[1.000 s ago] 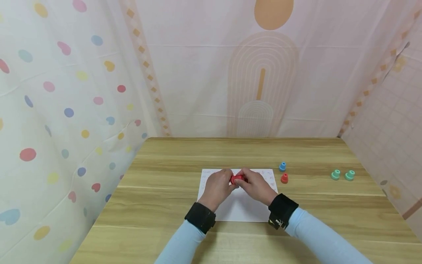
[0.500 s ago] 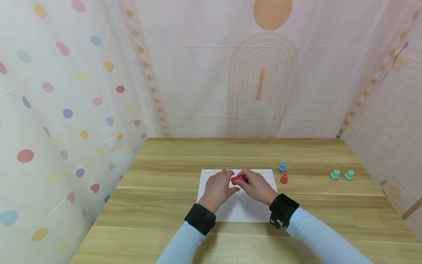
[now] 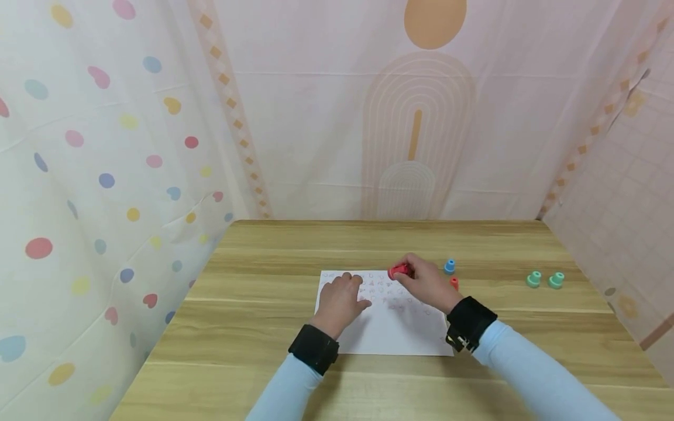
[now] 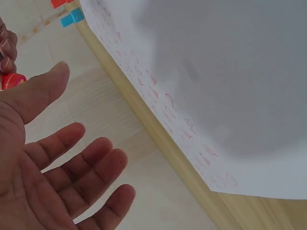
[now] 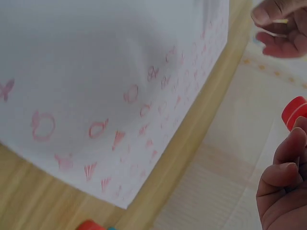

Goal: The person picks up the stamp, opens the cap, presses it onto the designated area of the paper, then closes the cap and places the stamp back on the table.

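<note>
My right hand (image 3: 424, 283) grips a red stamp (image 3: 398, 271) over the far edge of a white sheet of paper (image 3: 389, 336). In the right wrist view the stamp's red end (image 5: 293, 112) sticks out past the curled fingers. My left hand (image 3: 338, 305) hovers over the left part of the sheet with its fingers loosely spread. In the left wrist view that hand's palm (image 4: 33, 191) shows bare. Rows of small reddish stamped prints (image 5: 97, 129) cover the sheet's far part. The left hand hides some of them in the head view.
Right of the sheet stand a blue stamp (image 3: 449, 267) and another red stamp (image 3: 454, 283), partly behind the right hand. Farther right are two green stamps (image 3: 534, 279). The wooden table (image 3: 237, 327) ends at a patterned curtain (image 3: 316, 117).
My right hand has moved away from the left hand, up and to the right, carrying the red stamp. The left hand has come off the stamp and drawn slightly left, uncovering prints.
</note>
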Action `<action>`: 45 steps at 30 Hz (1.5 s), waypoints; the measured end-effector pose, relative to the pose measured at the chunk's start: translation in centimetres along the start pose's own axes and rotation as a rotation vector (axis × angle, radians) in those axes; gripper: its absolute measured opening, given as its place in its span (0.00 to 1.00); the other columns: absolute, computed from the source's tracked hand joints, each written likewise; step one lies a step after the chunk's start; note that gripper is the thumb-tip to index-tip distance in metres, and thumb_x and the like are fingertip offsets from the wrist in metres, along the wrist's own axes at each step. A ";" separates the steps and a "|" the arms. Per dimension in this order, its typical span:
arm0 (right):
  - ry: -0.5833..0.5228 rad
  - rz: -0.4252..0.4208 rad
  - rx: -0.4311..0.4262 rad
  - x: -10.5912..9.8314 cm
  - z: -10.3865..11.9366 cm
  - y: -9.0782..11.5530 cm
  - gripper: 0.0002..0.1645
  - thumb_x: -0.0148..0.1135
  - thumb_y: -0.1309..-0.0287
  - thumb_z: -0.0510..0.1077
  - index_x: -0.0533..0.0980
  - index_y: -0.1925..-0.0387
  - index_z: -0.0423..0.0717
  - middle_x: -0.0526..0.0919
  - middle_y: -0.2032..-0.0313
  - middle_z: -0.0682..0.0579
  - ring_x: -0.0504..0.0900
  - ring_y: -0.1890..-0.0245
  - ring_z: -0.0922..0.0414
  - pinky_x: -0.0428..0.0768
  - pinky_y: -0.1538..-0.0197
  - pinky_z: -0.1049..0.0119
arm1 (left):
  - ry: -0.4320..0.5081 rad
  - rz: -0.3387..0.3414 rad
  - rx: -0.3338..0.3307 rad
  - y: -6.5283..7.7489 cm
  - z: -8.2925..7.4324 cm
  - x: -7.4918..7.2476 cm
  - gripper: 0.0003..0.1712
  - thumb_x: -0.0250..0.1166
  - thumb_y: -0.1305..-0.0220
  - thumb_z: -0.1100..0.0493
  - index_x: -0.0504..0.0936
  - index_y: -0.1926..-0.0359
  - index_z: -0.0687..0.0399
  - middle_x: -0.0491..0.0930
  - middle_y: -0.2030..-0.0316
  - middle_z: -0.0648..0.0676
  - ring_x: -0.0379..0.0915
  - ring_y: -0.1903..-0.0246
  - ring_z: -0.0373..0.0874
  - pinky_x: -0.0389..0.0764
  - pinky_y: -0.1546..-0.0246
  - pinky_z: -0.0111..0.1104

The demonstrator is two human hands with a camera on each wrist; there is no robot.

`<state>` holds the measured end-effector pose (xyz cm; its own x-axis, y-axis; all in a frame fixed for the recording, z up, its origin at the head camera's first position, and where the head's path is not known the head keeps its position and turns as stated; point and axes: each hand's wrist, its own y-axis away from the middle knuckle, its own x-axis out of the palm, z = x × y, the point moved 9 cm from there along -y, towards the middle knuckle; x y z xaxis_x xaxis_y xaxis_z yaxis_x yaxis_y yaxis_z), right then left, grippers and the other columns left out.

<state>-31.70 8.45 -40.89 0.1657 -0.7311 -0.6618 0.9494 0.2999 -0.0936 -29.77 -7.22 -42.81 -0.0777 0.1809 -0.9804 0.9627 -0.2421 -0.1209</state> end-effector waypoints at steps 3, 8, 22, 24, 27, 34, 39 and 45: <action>0.019 -0.012 -0.005 -1.0 -0.1 -0.1 0.13 0.61 0.39 0.43 0.74 0.55 0.43 0.80 0.65 0.46 0.73 0.68 0.52 0.76 0.67 0.64 | -0.032 0.014 -0.003 0.2 0.0 -0.1 0.28 0.73 0.53 0.44 0.82 0.55 0.57 0.83 0.65 0.56 0.75 0.68 0.49 0.81 0.65 0.45; 0.074 -0.041 -0.037 -2.7 -0.2 -0.2 0.14 0.61 0.39 0.42 0.74 0.54 0.40 0.81 0.65 0.44 0.74 0.69 0.51 0.77 0.66 0.63 | -0.057 0.032 -0.008 0.3 0.2 -0.2 0.24 0.76 0.56 0.48 0.83 0.61 0.57 0.82 0.71 0.55 0.75 0.72 0.49 0.80 0.71 0.43; 0.194 -0.081 -0.003 -8.6 -3.1 0.2 0.15 0.57 0.35 0.44 0.74 0.54 0.37 0.81 0.65 0.42 0.75 0.69 0.50 0.76 0.66 0.59 | -0.036 0.132 -0.056 0.4 1.0 0.6 0.24 0.76 0.57 0.54 0.83 0.58 0.59 0.83 0.68 0.57 0.73 0.72 0.49 0.80 0.67 0.45; 0.231 -0.088 0.000 -9.6 -3.7 0.2 0.15 0.56 0.35 0.44 0.74 0.53 0.36 0.82 0.65 0.41 0.75 0.69 0.49 0.77 0.65 0.58 | -0.036 0.135 -0.057 0.5 1.0 0.6 0.24 0.76 0.57 0.54 0.83 0.58 0.59 0.83 0.68 0.57 0.73 0.72 0.49 0.80 0.67 0.46; 0.294 -0.096 -0.001 -11.1 -4.5 0.4 0.15 0.56 0.35 0.43 0.75 0.54 0.34 0.81 0.65 0.40 0.74 0.69 0.48 0.75 0.65 0.57 | -0.034 0.136 -0.054 0.6 0.9 0.6 0.23 0.76 0.57 0.54 0.83 0.58 0.59 0.83 0.68 0.57 0.73 0.72 0.50 0.80 0.67 0.46; 0.402 -0.066 0.026 -14.0 -6.7 0.7 0.16 0.56 0.35 0.45 0.75 0.56 0.34 0.81 0.66 0.40 0.74 0.69 0.49 0.74 0.64 0.53 | -0.030 0.134 -0.055 0.8 1.0 0.4 0.23 0.76 0.56 0.55 0.83 0.59 0.59 0.83 0.68 0.57 0.73 0.72 0.50 0.80 0.67 0.46; 0.454 -0.033 0.039 -15.6 -8.3 1.0 0.13 0.56 0.35 0.44 0.75 0.62 0.35 0.78 0.74 0.45 0.70 0.76 0.52 0.68 0.70 0.58 | -0.033 0.133 -0.055 0.8 1.1 0.4 0.23 0.76 0.56 0.54 0.83 0.58 0.59 0.83 0.68 0.57 0.73 0.72 0.50 0.80 0.67 0.46; 0.530 0.004 0.036 -16.0 -10.5 1.5 0.15 0.57 0.37 0.43 0.75 0.60 0.31 0.78 0.75 0.46 0.69 0.77 0.53 0.69 0.69 0.58 | -0.043 0.133 -0.047 0.8 1.1 0.6 0.23 0.76 0.57 0.54 0.83 0.59 0.59 0.83 0.68 0.57 0.73 0.72 0.50 0.80 0.68 0.46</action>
<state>-35.76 27.07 -38.26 0.0200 -0.3172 -0.9482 0.9590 0.2741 -0.0715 -29.34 -8.37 -43.64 0.0414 0.1091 -0.9932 0.9763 -0.2158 0.0170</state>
